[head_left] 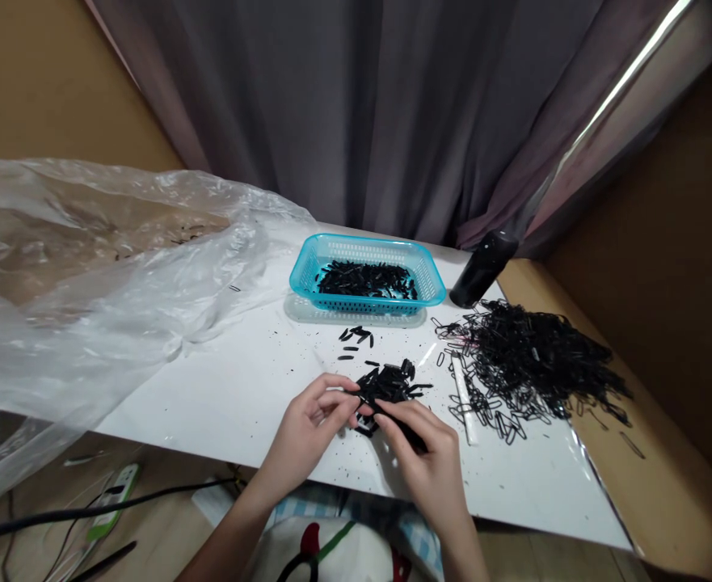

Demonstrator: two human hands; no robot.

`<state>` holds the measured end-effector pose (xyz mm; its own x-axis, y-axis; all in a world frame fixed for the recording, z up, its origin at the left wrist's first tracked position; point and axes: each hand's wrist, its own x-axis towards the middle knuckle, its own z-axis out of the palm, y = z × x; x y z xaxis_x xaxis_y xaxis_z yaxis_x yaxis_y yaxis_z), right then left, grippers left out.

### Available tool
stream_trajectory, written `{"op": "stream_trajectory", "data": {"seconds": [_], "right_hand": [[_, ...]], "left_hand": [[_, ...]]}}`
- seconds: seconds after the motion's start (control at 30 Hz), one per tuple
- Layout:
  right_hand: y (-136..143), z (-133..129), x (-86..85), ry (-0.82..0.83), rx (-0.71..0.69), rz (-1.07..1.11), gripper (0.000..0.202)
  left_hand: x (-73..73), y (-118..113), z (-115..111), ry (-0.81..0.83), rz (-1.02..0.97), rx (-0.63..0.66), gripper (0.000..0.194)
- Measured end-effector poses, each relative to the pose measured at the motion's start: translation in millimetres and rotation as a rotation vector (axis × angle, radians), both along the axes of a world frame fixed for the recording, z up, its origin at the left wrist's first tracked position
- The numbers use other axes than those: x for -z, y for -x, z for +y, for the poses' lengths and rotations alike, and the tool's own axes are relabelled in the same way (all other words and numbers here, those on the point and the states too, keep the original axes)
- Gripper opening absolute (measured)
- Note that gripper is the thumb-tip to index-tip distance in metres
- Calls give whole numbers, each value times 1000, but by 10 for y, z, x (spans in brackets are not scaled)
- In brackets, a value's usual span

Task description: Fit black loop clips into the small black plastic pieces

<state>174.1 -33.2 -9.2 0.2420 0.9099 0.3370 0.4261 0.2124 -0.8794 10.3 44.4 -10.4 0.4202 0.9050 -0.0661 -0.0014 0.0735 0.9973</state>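
Note:
My left hand pinches a small black strip between thumb and fingers, above a pile of short black pieces. Just to the right, my right hand is closed, its thumb and index finger meeting the same spot. A dark elongated thing shows under its curled fingers; its kind is hidden. A few loose black pieces lie beyond the pile. Behind them, a blue plastic basket holds many similar black pieces.
On the right is a large heap of thin black loops, with a white strip at its near side. A black cylinder leans behind it. Clear plastic sheeting covers the left side. A power strip and cables lie below the white table.

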Motion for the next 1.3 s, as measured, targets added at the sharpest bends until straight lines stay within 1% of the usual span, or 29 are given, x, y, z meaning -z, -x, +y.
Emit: {"op": "stream_trajectory", "data": {"seconds": [0.2, 0.27, 0.33, 0.4, 0.47, 0.67, 0.87, 0.93, 1.1, 1.2, 1.3], "right_hand": [[16, 7, 6, -8, 31, 6, 17], [20, 13, 20, -16, 53, -2, 16], [16, 18, 37, -34, 105, -12, 16], [7, 15, 50, -59, 168, -23, 17], [4, 1, 51, -83, 194, -37, 17], [40, -18, 7, -124, 112, -89, 19], [64, 41, 8, -125, 56, -139, 22], [69, 53, 23, -135, 77, -152, 21], [59, 38, 61, -157, 207, -150, 19], [57, 12, 69, -159, 218, -136, 19], [68, -3, 75, -150, 189, -116, 19]], "left_hand": [[-1, 45, -26, -58, -8, 41, 22], [-1, 53, -39, -69, -16, 28, 20], [9, 63, -53, -64, -35, -5, 17], [25, 75, -66, -54, -48, -30, 18], [40, 82, -71, -51, -54, -31, 19], [41, 77, -59, -57, -49, -22, 24], [52, 96, -80, -83, -8, -35, 21], [63, 100, -87, -91, 6, -28, 20], [64, 90, -89, -85, -23, -34, 19], [49, 77, -90, -82, -30, -41, 20], [49, 69, -95, -74, -33, -45, 21]]}}
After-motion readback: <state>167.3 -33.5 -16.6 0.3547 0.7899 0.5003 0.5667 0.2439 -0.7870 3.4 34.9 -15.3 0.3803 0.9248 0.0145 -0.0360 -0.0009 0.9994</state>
